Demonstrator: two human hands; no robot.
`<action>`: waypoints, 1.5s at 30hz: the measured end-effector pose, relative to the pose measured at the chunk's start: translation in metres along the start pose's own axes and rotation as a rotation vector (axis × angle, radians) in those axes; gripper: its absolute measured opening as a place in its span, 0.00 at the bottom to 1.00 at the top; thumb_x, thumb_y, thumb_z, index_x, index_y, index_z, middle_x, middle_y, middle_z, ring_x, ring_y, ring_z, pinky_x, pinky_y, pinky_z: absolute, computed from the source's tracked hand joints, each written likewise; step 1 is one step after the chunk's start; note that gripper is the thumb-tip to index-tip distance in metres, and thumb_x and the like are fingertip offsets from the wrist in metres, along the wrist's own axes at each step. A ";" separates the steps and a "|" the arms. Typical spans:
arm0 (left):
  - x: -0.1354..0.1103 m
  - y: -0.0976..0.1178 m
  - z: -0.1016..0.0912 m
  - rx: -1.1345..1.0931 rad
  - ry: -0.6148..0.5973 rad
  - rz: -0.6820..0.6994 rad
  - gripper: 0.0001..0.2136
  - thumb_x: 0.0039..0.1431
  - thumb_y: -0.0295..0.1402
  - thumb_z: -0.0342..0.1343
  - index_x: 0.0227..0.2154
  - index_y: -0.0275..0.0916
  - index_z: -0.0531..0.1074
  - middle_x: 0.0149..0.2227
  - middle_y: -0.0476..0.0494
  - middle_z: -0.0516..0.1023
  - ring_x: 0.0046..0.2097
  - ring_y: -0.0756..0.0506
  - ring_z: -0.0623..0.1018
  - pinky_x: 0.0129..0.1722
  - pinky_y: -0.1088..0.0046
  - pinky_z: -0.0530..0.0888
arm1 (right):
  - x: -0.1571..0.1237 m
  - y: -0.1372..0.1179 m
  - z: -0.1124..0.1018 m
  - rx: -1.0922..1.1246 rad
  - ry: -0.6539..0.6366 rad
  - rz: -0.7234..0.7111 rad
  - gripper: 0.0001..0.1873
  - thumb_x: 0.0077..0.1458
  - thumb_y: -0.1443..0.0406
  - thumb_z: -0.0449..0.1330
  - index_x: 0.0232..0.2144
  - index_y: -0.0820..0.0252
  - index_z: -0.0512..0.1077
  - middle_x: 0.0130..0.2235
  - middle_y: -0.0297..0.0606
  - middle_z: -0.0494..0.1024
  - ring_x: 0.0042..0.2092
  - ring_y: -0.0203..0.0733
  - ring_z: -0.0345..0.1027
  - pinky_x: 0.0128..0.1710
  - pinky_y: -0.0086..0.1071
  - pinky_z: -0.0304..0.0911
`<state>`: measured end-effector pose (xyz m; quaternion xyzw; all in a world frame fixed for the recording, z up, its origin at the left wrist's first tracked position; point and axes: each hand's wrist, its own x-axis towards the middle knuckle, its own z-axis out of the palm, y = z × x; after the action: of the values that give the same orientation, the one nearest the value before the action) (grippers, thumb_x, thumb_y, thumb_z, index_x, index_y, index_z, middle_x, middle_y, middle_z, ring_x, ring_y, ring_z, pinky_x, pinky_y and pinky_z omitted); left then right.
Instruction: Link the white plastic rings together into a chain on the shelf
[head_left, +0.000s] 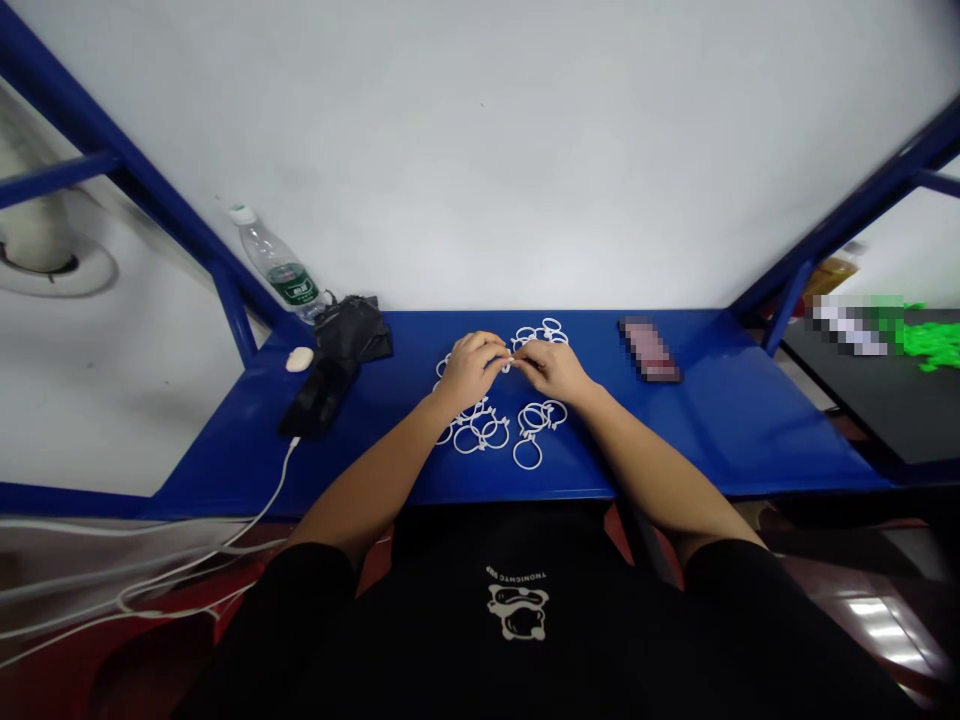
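Note:
Several white plastic rings (526,453) lie scattered on the blue table (720,420), some near me and some farther back (551,327). My left hand (469,368) and my right hand (553,370) meet over the middle of the pile. The fingers of both hands are curled and pinched together on one white ring (511,360) held between them. The ring is mostly hidden by the fingertips.
A plastic water bottle (279,262) stands at the back left beside a black pouch (349,330) and a small white object (299,358). A white cable (259,510) runs off the table's left front. A blurred flat object (649,349) lies at the right.

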<state>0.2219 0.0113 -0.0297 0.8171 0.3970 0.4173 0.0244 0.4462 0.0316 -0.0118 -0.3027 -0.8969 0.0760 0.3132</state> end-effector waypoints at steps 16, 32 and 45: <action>-0.007 0.038 0.005 -0.098 -0.497 0.153 0.07 0.68 0.39 0.65 0.47 0.50 0.83 0.57 0.45 0.80 0.60 0.38 0.76 0.62 0.51 0.70 | 0.001 0.023 -0.031 -0.337 0.149 0.416 0.14 0.68 0.62 0.59 0.49 0.56 0.82 0.44 0.44 0.87 0.41 0.49 0.79 0.39 0.36 0.67; -0.001 0.014 0.003 0.003 -0.007 -0.091 0.14 0.59 0.44 0.73 0.43 0.44 0.81 0.48 0.43 0.85 0.50 0.39 0.82 0.55 0.53 0.74 | 0.003 0.013 -0.028 0.346 -0.012 0.270 0.14 0.63 0.59 0.61 0.43 0.61 0.83 0.31 0.35 0.83 0.27 0.35 0.68 0.31 0.31 0.63; 0.001 0.012 0.005 -0.102 -0.041 -0.084 0.05 0.70 0.35 0.64 0.45 0.46 0.80 0.51 0.45 0.85 0.54 0.41 0.83 0.58 0.52 0.76 | 0.005 0.002 -0.019 0.318 -0.001 0.186 0.14 0.64 0.56 0.62 0.34 0.60 0.78 0.28 0.34 0.78 0.28 0.35 0.65 0.30 0.30 0.60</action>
<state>0.2332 0.0055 -0.0278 0.8058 0.4085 0.4188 0.0913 0.4557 0.0347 0.0050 -0.3309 -0.8419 0.2455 0.3484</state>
